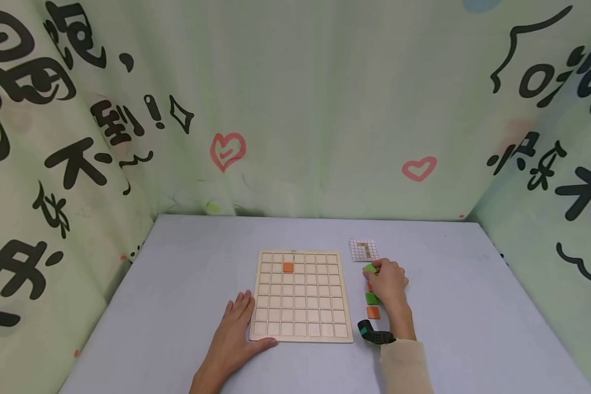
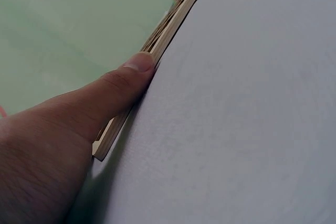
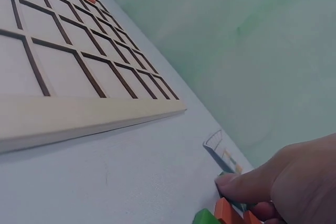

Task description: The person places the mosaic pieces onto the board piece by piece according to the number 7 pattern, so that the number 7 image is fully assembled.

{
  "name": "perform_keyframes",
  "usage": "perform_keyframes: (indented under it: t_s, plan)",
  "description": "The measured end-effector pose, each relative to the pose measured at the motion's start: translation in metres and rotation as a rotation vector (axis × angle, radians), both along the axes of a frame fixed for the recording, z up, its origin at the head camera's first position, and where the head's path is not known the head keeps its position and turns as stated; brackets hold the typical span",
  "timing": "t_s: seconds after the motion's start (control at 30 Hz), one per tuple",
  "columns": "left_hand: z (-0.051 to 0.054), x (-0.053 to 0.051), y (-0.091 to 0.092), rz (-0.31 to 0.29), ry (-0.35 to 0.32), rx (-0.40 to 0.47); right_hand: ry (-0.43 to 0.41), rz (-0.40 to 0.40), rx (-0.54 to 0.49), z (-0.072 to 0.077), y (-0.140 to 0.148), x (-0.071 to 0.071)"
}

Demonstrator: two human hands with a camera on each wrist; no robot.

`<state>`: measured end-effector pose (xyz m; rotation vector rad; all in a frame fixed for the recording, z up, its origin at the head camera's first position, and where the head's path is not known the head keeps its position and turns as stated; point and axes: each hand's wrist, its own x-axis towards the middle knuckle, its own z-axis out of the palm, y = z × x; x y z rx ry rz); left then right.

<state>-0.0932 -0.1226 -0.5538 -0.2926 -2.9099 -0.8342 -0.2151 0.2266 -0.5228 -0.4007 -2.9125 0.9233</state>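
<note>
A wooden grid board (image 1: 300, 336) lies flat on the table, one orange square tile (image 1: 288, 267) sitting in a cell of its upper part. My left hand (image 1: 233, 335) rests at the board's near left corner, fingers straight along the side; its thumb (image 2: 118, 90) touches the near edge. To the right of the board, my right hand (image 1: 391, 280) pinches a green square tile (image 1: 369, 268) between thumb and fingers. Below that tile, in a column, lie an orange tile partly hidden by the hand, a green tile (image 1: 372, 299) and another orange tile (image 1: 373, 313).
A small printed grid card (image 1: 363, 250) with a coloured pattern lies beyond the right hand, near the board's far right corner. The white table (image 1: 177, 273) ends at a pale green curtain (image 1: 285, 109) with writing and hearts. A dark band (image 1: 374, 334) sits at the right wrist.
</note>
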Motion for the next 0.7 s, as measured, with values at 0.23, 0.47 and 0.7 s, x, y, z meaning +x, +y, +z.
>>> perform_keyframes:
  t_s: [0.23, 0.47, 0.7]
  plan:
    - [0.0009, 0.0002, -0.0004, 0.002, -0.004, 0.002, 0.025, -0.001, -0.055, -0.0011, 0.0014, 0.0008]
    - [-0.0005, 0.0009, 0.0000, 0.004, -0.009, 0.006, 0.063, -0.008, -0.094, -0.0004, 0.0037, 0.0011]
    - [-0.0007, 0.0000, 0.0000, 0.008, -0.033, 0.008, 0.113, 0.017, -0.124, 0.0003, 0.0025, -0.0005]
